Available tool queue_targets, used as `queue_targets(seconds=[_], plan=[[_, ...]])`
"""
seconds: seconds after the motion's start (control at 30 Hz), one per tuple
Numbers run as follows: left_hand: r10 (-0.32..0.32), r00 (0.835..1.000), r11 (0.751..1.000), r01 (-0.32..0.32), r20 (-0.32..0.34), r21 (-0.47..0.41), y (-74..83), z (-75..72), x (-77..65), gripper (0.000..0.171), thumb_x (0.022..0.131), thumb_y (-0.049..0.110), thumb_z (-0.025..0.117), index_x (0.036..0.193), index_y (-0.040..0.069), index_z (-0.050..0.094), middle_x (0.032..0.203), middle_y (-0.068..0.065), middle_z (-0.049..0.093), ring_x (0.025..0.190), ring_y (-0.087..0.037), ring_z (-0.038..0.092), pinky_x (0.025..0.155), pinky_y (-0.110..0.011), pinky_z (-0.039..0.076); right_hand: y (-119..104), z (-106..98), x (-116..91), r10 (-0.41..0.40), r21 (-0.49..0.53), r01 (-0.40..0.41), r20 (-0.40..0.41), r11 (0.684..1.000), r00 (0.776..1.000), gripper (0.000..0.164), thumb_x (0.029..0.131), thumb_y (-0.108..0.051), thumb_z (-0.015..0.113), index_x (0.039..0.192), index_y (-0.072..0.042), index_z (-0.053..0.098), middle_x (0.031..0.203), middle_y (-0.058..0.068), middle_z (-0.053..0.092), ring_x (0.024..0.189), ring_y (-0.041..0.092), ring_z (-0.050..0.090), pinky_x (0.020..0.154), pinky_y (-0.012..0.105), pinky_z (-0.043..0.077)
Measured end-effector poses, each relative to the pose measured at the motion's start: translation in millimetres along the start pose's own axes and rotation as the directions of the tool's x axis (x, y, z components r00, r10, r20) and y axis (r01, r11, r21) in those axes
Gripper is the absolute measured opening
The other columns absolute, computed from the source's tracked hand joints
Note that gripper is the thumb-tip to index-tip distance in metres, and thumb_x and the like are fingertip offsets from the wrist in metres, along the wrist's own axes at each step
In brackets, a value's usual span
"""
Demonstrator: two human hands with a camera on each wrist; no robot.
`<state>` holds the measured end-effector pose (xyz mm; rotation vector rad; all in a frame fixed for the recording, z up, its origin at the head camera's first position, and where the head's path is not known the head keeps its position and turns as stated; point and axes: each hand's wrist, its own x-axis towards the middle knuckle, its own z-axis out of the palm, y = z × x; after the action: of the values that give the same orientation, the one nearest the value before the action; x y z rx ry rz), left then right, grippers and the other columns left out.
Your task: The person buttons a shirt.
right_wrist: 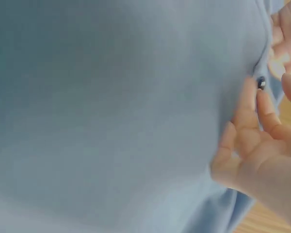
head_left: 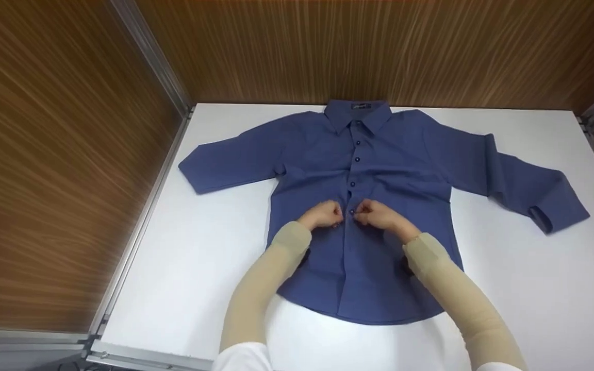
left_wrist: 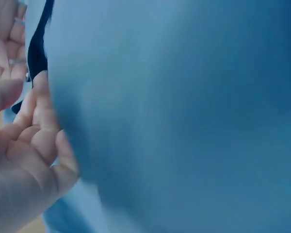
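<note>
A dark blue button-up shirt [head_left: 317,149] lies front up on the white table, its collar away from me. My left hand [head_left: 325,214] holds the front edge on the left side of the button line; in the left wrist view its fingers [left_wrist: 43,116] reach under that edge. Across from it, my right hand [head_left: 377,214] pinches the other front edge beside a dark button [head_left: 351,212]. From the right wrist, this button [right_wrist: 261,83] shows right at the fingertips. Above both hands, several more buttons [head_left: 352,184] run up to the collar [head_left: 338,117].
The right-hand sleeve [head_left: 529,180] is creased and bent, with its cuff opening showing. At the left, the other sleeve [head_left: 235,162] ends in an angled fold. Wood-grain panels [head_left: 297,51] in metal framing stand behind and beside the white table [head_left: 183,257].
</note>
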<state>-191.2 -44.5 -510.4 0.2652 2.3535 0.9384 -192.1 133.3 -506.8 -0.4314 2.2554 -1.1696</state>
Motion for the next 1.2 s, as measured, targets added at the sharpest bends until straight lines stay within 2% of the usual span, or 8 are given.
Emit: queue_targets(seconds=[0.07, 0.17, 0.3, 0.37, 0.47, 0.77, 1.0, 1.2], plan=[[0.057, 0.996, 0.993, -0.063, 0.063, 0.1, 1.7, 0.0, -17.6, 0.008, 0.084, 0.009, 0.055, 0.084, 0.003, 0.06, 0.074, -0.003, 0.057, 0.063, -0.012, 0.048, 0.059, -0.022, 0.039, -2, 4, -10, -0.007, -0.053, 0.009, 0.04, 0.999, 0.999, 0.011, 0.086, -0.01, 0.052, 0.082, 0.001, 0.051, 0.067, 0.004, 0.05, 0.059, 0.014, 0.044, 0.056, 0.028, 0.036], [0.116, 0.981, 0.947, -0.156, 0.153, 0.281, 4.1, 7.9, -35.8, 0.019, 0.082, 0.013, 0.06, 0.099, 0.005, 0.063, 0.094, -0.004, 0.055, 0.084, -0.016, 0.049, 0.073, -0.024, 0.04, -6, 12, -21, -0.002, -0.148, 0.022, 0.133, 0.989, 0.991, 0.015, 0.086, -0.014, 0.054, 0.077, -0.003, 0.051, 0.062, 0.001, 0.048, 0.054, 0.012, 0.042, 0.052, 0.026, 0.035], [0.068, 0.968, 0.842, -0.185, 0.24, 0.507, 14.3, 21.9, -52.7, 0.043, 0.085, 0.023, 0.059, 0.126, 0.017, 0.05, 0.133, -0.008, 0.033, 0.119, -0.022, 0.031, 0.09, -0.037, 0.036, -7, 21, -28, -0.017, -0.241, 0.066, 0.199, 0.968, 0.98, 0.018, 0.086, -0.02, 0.057, 0.079, -0.004, 0.05, 0.063, 0.0, 0.046, 0.053, 0.012, 0.04, 0.051, 0.026, 0.034], [0.037, 0.963, 0.821, -0.181, 0.266, 0.542, 17.6, 26.4, -55.6, 0.046, 0.087, 0.025, 0.057, 0.131, 0.02, 0.045, 0.141, -0.006, 0.022, 0.127, -0.022, 0.021, 0.093, -0.04, 0.034, -7, 24, -30, -0.026, -0.276, 0.077, 0.184, 0.958, 0.983, 0.021, 0.084, -0.022, 0.059, 0.079, -0.004, 0.049, 0.064, 0.001, 0.046, 0.055, 0.013, 0.04, 0.052, 0.026, 0.034], [0.033, 0.958, 0.824, -0.187, 0.284, 0.534, 19.4, 29.2, -55.5, 0.043, 0.089, 0.022, 0.054, 0.131, 0.019, 0.045, 0.144, -0.007, 0.017, 0.131, -0.021, 0.013, 0.098, -0.039, 0.028, -6, 25, -30, -0.033, -0.299, 0.081, 0.163, 0.951, 0.986, 0.026, 0.082, -0.026, 0.061, 0.077, -0.004, 0.048, 0.065, 0.003, 0.045, 0.056, 0.015, 0.039, 0.053, 0.027, 0.033], [0.029, 0.954, 0.88, -0.166, 0.3, 0.444, 16.4, 23.2, -42.4, 0.04, 0.09, 0.017, 0.051, 0.13, 0.016, 0.044, 0.146, -0.007, 0.012, 0.132, -0.019, 0.007, 0.102, -0.035, 0.019, -2, 27, -21, -0.002, -0.333, 0.03, 0.085, 0.942, 0.996, 0.034, 0.08, -0.034, 0.063, 0.078, -0.006, 0.045, 0.07, 0.006, 0.041, 0.063, 0.02, 0.038, 0.057, 0.031, 0.033], [0.002, 0.966, 0.901, -0.114, 0.258, 0.418, 16.6, 15.8, -24.5, 0.032, 0.092, 0.018, 0.047, 0.124, 0.02, 0.047, 0.146, -0.004, 0.012, 0.132, -0.019, 0.008, 0.099, -0.047, 0.022, 1, 17, -7, -0.003, -0.315, 0.021, 0.056, 0.949, 0.998, 0.03, 0.082, -0.031, 0.06, 0.077, -0.006, 0.046, 0.067, 0.005, 0.042, 0.058, 0.019, 0.039, 0.055, 0.029, 0.033], [0.013, 0.977, 0.91, -0.1, 0.213, 0.403, 17.1, 11.4, -11.0, 0.039, 0.092, 0.021, 0.047, 0.131, 0.02, 0.042, 0.145, -0.003, 0.015, 0.131, -0.019, 0.016, 0.099, -0.048, 0.022, 3, 4, 4, -0.004, -0.233, 0.018, 0.061, 0.972, 0.998, 0.024, 0.081, -0.026, 0.058, 0.075, -0.006, 0.047, 0.061, 0.001, 0.042, 0.051, 0.014, 0.037, 0.051, 0.027, 0.032]])
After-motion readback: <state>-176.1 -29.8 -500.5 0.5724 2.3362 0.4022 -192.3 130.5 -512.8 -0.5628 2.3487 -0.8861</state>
